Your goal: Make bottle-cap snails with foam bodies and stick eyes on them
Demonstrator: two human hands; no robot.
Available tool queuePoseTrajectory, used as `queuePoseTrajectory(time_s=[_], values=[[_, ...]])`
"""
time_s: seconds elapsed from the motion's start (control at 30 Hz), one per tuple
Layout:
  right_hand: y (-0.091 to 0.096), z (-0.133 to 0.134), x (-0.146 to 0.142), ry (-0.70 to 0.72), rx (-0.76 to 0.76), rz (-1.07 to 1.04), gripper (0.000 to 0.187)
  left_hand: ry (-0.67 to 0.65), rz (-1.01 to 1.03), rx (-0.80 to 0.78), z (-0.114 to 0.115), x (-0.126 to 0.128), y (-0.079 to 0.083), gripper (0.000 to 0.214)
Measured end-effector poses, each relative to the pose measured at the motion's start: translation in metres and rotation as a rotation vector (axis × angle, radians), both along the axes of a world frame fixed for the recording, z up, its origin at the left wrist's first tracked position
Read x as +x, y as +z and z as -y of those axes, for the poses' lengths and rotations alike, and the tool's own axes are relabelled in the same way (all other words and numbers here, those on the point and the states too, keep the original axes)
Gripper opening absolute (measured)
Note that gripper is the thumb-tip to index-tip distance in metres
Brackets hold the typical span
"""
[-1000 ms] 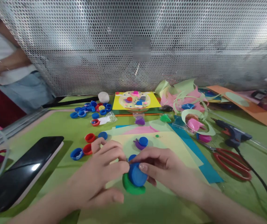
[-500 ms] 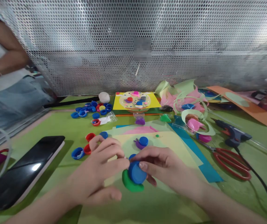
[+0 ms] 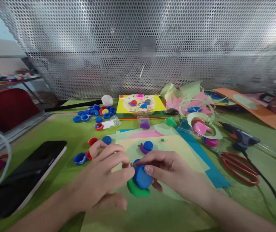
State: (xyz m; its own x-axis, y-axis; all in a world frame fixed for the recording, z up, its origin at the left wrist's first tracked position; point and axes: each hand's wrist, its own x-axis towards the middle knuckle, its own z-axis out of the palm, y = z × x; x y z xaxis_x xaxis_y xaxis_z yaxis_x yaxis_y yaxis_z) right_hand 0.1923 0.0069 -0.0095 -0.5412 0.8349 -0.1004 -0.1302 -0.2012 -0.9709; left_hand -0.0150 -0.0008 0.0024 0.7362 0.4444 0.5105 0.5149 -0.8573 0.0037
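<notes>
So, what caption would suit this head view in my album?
Right hand holding a blue cap that partly hides a green piece, left hand close by; phone and scissors alongside.

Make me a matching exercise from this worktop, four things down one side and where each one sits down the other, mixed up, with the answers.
1. Phone
2. Scissors
3. Green piece
4. White lump

A. Against the blue cap in the right hand
B. Behind the cap pile
C. At the picture's left edge
D. Right of that hand

Pairs: 1-C, 2-D, 3-A, 4-B
</notes>
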Motion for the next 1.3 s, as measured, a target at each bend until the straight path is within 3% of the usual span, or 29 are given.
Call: queuePoseTrajectory(time_s=[0.2, 0.4, 0.63, 0.73, 1.0, 1.3], values=[[0.001, 0.0, 0.0, -0.007, -0.015, -0.002, 0.029, 0.093, -0.019, 0.153, -0.001, -0.004, -0.002, 0.051], [0.0, -0.002, 0.0, -0.044, 0.002, 0.033, 0.026, 0.081, -0.066, 0.165, -0.001, -0.006, -0.002, 0.045], [0.001, -0.017, 0.002, -0.156, 0.07, 0.038, 0.015, 0.224, 0.046, -0.061, -0.011, -0.002, -0.012, 0.031], [0.0, -0.02, 0.003, -0.164, 0.086, -0.01, 0.014, 0.256, 0.098, -0.17, -0.013, 0.004, -0.016, 0.035], [-0.004, -0.016, 0.0, -0.157, 0.031, -0.126, 0.015, 0.129, 0.16, -0.275, -0.009, 0.005, -0.017, 0.023], [-0.009, -0.016, -0.001, -0.141, 0.036, -0.133, 0.018, 0.154, 0.24, -0.35, -0.009, 0.008, -0.014, 0.023]])
